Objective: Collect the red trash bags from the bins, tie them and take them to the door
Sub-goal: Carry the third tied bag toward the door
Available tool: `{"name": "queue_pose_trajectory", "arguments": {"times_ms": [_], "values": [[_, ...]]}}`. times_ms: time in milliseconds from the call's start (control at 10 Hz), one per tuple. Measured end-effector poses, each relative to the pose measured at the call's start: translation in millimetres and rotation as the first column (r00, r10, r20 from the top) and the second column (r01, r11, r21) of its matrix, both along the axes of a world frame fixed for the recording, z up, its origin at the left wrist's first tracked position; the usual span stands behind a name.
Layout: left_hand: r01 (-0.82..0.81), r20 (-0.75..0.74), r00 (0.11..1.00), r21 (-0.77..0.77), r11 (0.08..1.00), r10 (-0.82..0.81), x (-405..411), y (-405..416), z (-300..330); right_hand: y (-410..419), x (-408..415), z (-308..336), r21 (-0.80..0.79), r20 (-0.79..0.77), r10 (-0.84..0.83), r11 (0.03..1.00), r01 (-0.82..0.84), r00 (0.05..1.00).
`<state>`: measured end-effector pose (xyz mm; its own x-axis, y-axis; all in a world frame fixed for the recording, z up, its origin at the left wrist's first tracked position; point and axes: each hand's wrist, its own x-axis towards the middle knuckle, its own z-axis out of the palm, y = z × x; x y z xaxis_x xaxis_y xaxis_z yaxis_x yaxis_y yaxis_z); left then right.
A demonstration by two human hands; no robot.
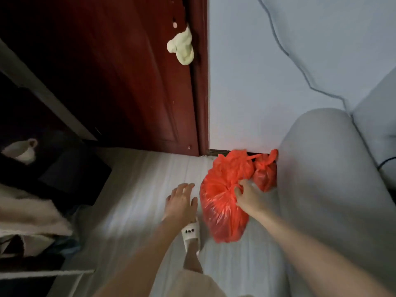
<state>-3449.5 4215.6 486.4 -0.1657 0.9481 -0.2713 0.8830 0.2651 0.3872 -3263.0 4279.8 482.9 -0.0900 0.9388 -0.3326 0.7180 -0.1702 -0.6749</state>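
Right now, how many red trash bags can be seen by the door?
2. The larger red bag lies on the floor, gripped by the right hand. The smaller tied bag sits behind it against the wall, beside the grey sofa. More could be hidden.

A lived-in room of a home is shown, seen near its doorway. A dark red wooden door (120, 82) is set at the far side, with a pale cloth (181, 49) hung at its edge, and a plain light wall (257, 82) runs to its right down to a dark skirting board (214, 151). A grey upholstered sofa arm (325, 179) fills the right, with a thin cable (300, 71) trailing down the wall behind it. The pale floor (139, 189) is walked on in a white house slipper (191, 234). On the left, dark shelving (42, 99) is seen, with a white cup (22, 150) and piled fabric (27, 211).
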Motion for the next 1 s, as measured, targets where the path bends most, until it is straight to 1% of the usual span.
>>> {"name": "queue_pose_trajectory", "arguments": {"times_ms": [100,200,300,400,500,600,700,800,900,1000], "values": [[0.052,0.015,0.999,-0.05,0.997,-0.051,-41.1,91.0,-38.2,80.1,-44.1,-47.3,-0.047,0.029,-0.044,0.998,0.045,0.999],[0.079,0.02,0.997,-0.077,0.994,-0.078,-80.5,179.8,-94.6,161.6,-85.7,-111.4,-0.09,0.016,-0.133,0.987,0.134,0.991],[0.079,0.039,0.996,-0.084,0.993,-0.076,-104.2,241.5,-148.9,225.6,-110.8,-175.4,-0.092,0.032,-0.197,0.976,0.199,0.98],[0.116,0.021,0.993,-0.147,0.982,-0.114,-122.0,289.9,-220.0,276.8,-128.9,-248.5,-0.096,0.059,-0.207,0.973,0.212,0.977],[0.148,0.017,0.989,-0.186,0.971,-0.147,-128.1,331.6,-311.2,318.9,-138.8,-348.5,-0.079,0.111,-0.21,0.972,0.219,0.971],[0.152,0.007,0.988,-0.194,0.969,-0.153,-126.2,360.0,-388.1,344.7,-144.2,-435.3,-0.108,0.178,-0.182,0.973,0.203,0.967],[0.168,0.001,0.985,-0.213,0.962,-0.172,-122.1,380.3,-464.8,359.7,-151.0,-518.9,-0.154,0.205,-0.116,0.977,0.149,0.972],[0.187,-0.037,0.978,-0.281,0.941,-0.205,-121.4,391.2,-516.3,363.2,-157.7,-571.6,-0.219,0.151,-0.088,0.968,0.12,0.985],[0.22,-0.074,0.963,-0.331,0.918,-0.258,-124.7,404.5,-529.0,367.5,-155.0,-587.5,-0.273,0.1,-0.047,0.959,0.073,0.994],[0.252,-0.1,0.95,-0.317,0.914,-0.296,-121.6,416.0,-499.8,369.2,-148.8,-564.0,-0.295,0.047,-0.002,0.955,0.016,0.999]]}}
